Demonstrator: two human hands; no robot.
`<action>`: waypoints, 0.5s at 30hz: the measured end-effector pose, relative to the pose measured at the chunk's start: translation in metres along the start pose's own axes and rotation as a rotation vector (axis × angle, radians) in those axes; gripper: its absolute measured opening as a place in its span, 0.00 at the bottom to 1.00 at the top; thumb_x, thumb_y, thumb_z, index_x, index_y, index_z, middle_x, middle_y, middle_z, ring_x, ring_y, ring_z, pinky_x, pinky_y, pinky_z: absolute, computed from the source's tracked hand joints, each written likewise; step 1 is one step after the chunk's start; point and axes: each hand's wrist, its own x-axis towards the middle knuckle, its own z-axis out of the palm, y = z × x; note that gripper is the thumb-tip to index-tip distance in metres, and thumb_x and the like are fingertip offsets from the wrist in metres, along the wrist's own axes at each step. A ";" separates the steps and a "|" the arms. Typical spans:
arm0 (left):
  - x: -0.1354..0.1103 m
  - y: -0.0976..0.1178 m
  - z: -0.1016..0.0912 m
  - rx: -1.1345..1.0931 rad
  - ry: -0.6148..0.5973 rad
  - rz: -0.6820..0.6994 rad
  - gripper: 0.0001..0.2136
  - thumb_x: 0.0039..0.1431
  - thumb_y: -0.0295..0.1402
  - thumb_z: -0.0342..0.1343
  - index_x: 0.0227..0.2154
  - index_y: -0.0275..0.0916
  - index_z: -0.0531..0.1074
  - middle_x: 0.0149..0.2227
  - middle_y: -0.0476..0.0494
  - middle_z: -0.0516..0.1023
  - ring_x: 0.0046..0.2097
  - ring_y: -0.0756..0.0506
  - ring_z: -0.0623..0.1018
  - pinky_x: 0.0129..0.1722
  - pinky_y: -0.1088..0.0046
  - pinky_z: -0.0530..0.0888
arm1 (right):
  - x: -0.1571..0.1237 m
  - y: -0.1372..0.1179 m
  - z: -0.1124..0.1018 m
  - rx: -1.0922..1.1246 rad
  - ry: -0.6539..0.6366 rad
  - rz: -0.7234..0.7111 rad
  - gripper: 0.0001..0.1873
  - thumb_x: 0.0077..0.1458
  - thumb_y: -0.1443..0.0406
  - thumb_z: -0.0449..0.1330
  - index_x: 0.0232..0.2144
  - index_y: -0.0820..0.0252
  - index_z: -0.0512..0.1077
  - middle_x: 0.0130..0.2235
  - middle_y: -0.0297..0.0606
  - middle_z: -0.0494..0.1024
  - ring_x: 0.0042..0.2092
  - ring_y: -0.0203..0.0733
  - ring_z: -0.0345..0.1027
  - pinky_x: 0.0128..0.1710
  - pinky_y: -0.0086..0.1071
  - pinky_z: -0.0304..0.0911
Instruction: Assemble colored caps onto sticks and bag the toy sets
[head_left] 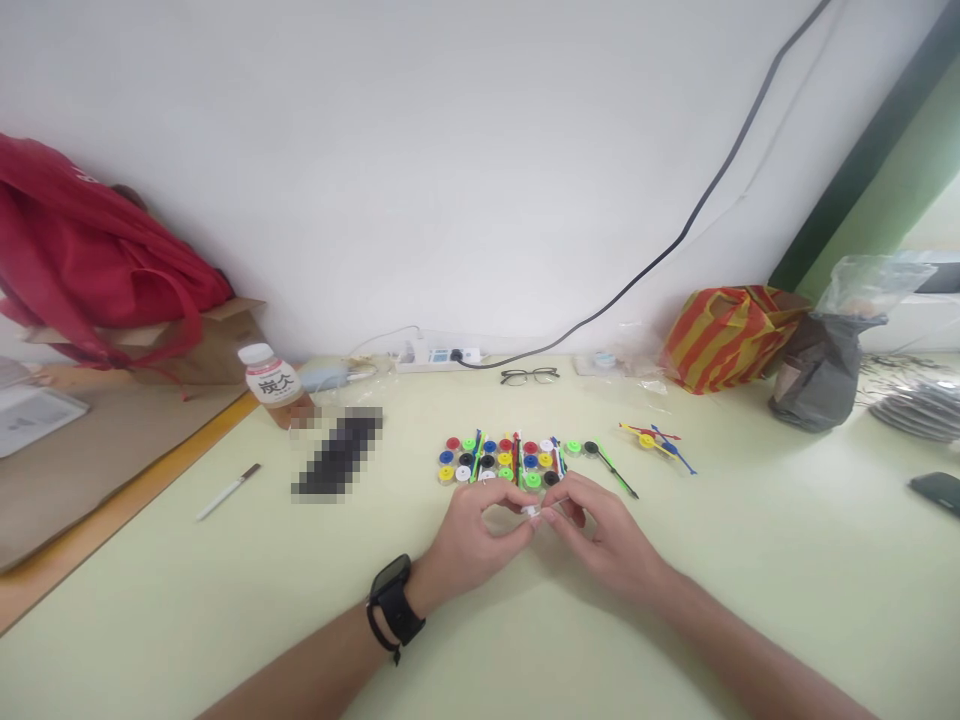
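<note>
Between the fingertips of my left hand (480, 535) is a small white plastic piece (531, 511). My right hand (604, 525) meets it from the other side, thumb and fingers pinched at a thin pale part that I cannot make out fully. Just beyond both hands sit rows of small round discs (505, 459) in red, green, blue, yellow, black and white, with thin coloured arrow-shaped sticks (517, 455) among them. To the right lie a black disc with a stick (611, 470) and a few crossed red, yellow and blue arrow pieces (656, 443).
Further back are eyeglasses (530, 376), a power strip (439, 358) with a black cable, a striped bag (735, 335) and a grey bag (817, 370). At left stand a bottle (276, 388), a white pen-like stick (229, 492) and a red bag (97, 240) on cardboard. A dark phone-like object (937, 490) lies at right.
</note>
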 end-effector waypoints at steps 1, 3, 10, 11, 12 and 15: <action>0.000 -0.001 0.000 -0.003 0.002 -0.006 0.03 0.60 0.31 0.64 0.36 0.41 0.81 0.36 0.46 0.85 0.38 0.45 0.82 0.41 0.70 0.76 | 0.000 0.000 0.000 -0.001 -0.002 -0.002 0.08 0.69 0.62 0.55 0.37 0.56 0.71 0.34 0.35 0.72 0.32 0.38 0.61 0.32 0.33 0.58; 0.000 -0.001 0.000 -0.015 0.005 -0.013 0.03 0.59 0.31 0.65 0.35 0.40 0.81 0.36 0.45 0.85 0.37 0.45 0.82 0.41 0.70 0.77 | -0.001 0.000 0.000 -0.001 -0.005 -0.004 0.08 0.69 0.62 0.55 0.37 0.56 0.71 0.34 0.35 0.72 0.32 0.39 0.61 0.32 0.33 0.58; 0.001 0.004 -0.001 -0.133 -0.027 -0.079 0.07 0.59 0.34 0.65 0.30 0.36 0.79 0.29 0.44 0.82 0.31 0.48 0.78 0.33 0.74 0.75 | -0.002 -0.005 -0.002 0.009 -0.024 -0.012 0.09 0.69 0.60 0.56 0.36 0.56 0.72 0.34 0.35 0.72 0.33 0.39 0.61 0.33 0.33 0.59; 0.001 0.004 -0.001 -0.161 -0.031 -0.085 0.07 0.59 0.34 0.65 0.30 0.35 0.79 0.30 0.44 0.82 0.31 0.48 0.78 0.33 0.74 0.75 | -0.002 -0.005 -0.002 0.011 -0.026 -0.011 0.10 0.69 0.60 0.55 0.36 0.55 0.72 0.33 0.35 0.72 0.33 0.39 0.61 0.32 0.33 0.59; 0.001 0.004 0.000 -0.194 -0.038 -0.091 0.07 0.59 0.34 0.66 0.31 0.35 0.78 0.30 0.43 0.82 0.32 0.48 0.78 0.34 0.73 0.76 | -0.002 -0.005 -0.003 0.012 -0.027 -0.008 0.10 0.69 0.60 0.55 0.36 0.55 0.72 0.33 0.35 0.72 0.33 0.39 0.61 0.32 0.33 0.60; 0.001 0.001 0.001 -0.327 -0.078 -0.114 0.07 0.60 0.34 0.66 0.35 0.35 0.79 0.35 0.41 0.83 0.37 0.46 0.80 0.40 0.71 0.78 | -0.001 -0.004 -0.006 0.013 -0.021 0.000 0.11 0.69 0.59 0.55 0.37 0.55 0.73 0.33 0.35 0.71 0.33 0.40 0.61 0.33 0.34 0.61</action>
